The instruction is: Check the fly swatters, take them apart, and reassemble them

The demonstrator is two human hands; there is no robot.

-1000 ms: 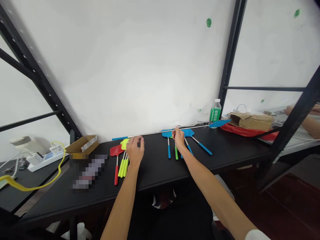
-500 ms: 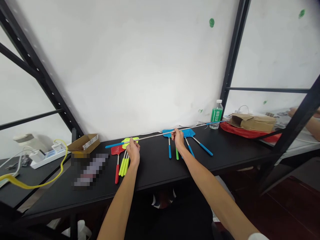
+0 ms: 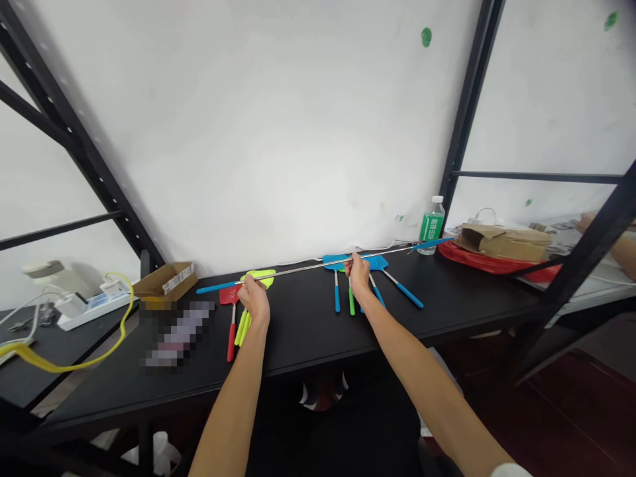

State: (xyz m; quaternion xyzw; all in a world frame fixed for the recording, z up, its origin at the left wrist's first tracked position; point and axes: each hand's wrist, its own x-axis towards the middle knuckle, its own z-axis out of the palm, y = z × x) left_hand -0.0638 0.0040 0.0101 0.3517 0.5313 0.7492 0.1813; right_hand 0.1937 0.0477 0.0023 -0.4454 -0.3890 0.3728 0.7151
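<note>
A blue fly swatter is held over the black table, handle towards 9 o'clock, head towards 3. Its rod is pinched by the left hand beside the handle and clasped farther along by the right hand. A bottle is seen at the right hand's 2 o'clock.

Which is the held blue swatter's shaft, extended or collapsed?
Extended: the metal shaft looks far longer than that of the red swatter.
</note>
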